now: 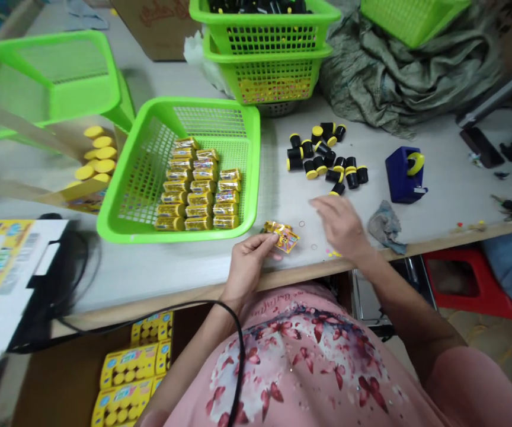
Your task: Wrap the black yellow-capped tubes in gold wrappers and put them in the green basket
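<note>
Between the thumb and fingers of my left hand [249,261] are small yellow printed wrappers [286,237], held just above the table's front part. My right hand [340,228] is over the table to the right, smeared by motion. Its fingers point left, and I cannot make out whether they grip anything. Just beyond it lies a loose group of small black canisters with yellow lids [325,151]. To the left, a green basket [256,172] holds rows of wrapped yellow canisters [200,198]. Two thin rings [301,224] rest near my hands.
Stacked green baskets [271,53] stand at the back, beside crumpled grey cloth [398,71]. A blue tape dispenser [400,178] and a grey rag [386,224] are on the right. A black cable [238,338] crosses in front of me. Yellow boxes [127,367] sit below the table.
</note>
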Demonstrator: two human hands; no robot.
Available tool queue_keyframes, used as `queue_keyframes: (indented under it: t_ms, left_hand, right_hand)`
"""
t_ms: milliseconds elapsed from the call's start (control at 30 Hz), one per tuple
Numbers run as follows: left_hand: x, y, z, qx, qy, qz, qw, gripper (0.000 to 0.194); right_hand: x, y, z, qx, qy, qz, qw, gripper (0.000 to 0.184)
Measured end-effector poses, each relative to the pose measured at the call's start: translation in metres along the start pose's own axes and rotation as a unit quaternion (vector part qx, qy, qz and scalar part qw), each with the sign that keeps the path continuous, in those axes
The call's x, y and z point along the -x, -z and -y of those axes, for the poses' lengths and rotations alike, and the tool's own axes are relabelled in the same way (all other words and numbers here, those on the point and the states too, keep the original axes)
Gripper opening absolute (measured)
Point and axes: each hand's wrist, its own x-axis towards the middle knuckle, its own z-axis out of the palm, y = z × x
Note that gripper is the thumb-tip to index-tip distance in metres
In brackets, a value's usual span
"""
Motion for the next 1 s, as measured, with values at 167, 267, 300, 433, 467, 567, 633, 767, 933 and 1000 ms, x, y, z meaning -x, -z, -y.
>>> queue_keyframes:
  t_ms: [167,267,300,433,467,567,633,767,933,1000]
  left_hand:
    - [-0.001,-0.01,-0.003,0.115,0.083,0.01,0.99,0.033]
    - [0.001,-0.011,-0.002,0.142,0.095,0.019,0.985,0.031]
    - [0.002,-0.01,-0.002,0.144,0.093,0.022,0.985,0.03]
    - [0.002,-0.005,0.003,0.131,0.082,0.026,0.988,0.029]
    - [0.002,-0.005,0.004,0.127,0.081,0.024,0.988,0.029]
    - [0.001,-0.003,0.007,0.119,0.075,0.036,0.989,0.028]
    - [0.001,-0.003,0.008,0.118,0.067,0.052,0.989,0.026]
    - [0.002,-0.003,0.01,0.132,0.055,0.063,0.988,0.023]
    - [0.001,-0.005,0.009,0.17,0.077,0.049,0.981,0.025]
    - [-0.001,-0.008,0.008,0.189,0.097,0.044,0.976,0.03]
  right_hand:
    - [-0.008,0.016,-0.072,0.062,-0.045,0.111,0.991,0.043]
    - [-0.013,0.013,-0.076,0.024,-0.063,0.102,0.993,0.03]
    - [-0.013,0.012,-0.069,-0.009,-0.086,0.068,0.994,0.029]
    - [-0.011,0.012,-0.021,-0.327,-0.267,-0.007,0.906,0.041]
    - [-0.01,0.013,-0.01,-0.419,-0.314,0.014,0.852,0.042]
    - [-0.008,0.014,0.015,-0.583,-0.397,0.071,0.705,0.041]
    - [-0.009,0.013,0.022,-0.612,-0.417,0.072,0.668,0.04]
    - [-0.01,0.008,0.025,-0.604,-0.408,0.066,0.682,0.036]
    - [-0.008,0.005,0.03,-0.566,-0.376,0.071,0.73,0.037]
    - [-0.006,0.003,0.033,-0.553,-0.365,0.058,0.747,0.038]
